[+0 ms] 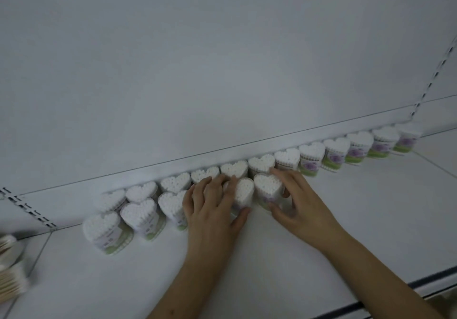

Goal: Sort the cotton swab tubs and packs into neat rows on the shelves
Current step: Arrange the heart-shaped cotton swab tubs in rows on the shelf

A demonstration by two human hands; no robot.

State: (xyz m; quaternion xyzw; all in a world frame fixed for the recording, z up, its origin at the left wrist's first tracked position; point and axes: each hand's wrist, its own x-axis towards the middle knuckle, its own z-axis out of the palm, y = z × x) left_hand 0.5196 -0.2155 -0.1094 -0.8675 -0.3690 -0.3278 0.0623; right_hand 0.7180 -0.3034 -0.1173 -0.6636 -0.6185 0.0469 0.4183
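Nearest, at about five o'clock, the dark front edge of the white shelf (321,257) cuts across the corner, and both bare forearms reach up from the bottom of the view. The left hand (212,207) lies toward the centre, fingers curled over the top of a heart-shaped tub (241,192) of cotton swabs and thumb against its near side, so it grasps that tub. Just to the right, the right hand (294,202) wraps around a second heart-shaped tub (268,187), fingers along its right flank and thumb at its near base, grasping it; the two tubs stand side by side, touching or nearly so. From these, a short front row (138,212) of the same tubs runs toward eight o'clock, upright, with green and purple labels. Behind it, a longer back row (311,153) stands against the rear panel (222,59), stretching from nine o'clock up to about two o'clock. At the far left edge, near eight o'clock, blurred packs of wooden-stick swabs (11,276) lie on the neighbouring shelf section. A slotted upright (435,71) climbs the panel at two o'clock.
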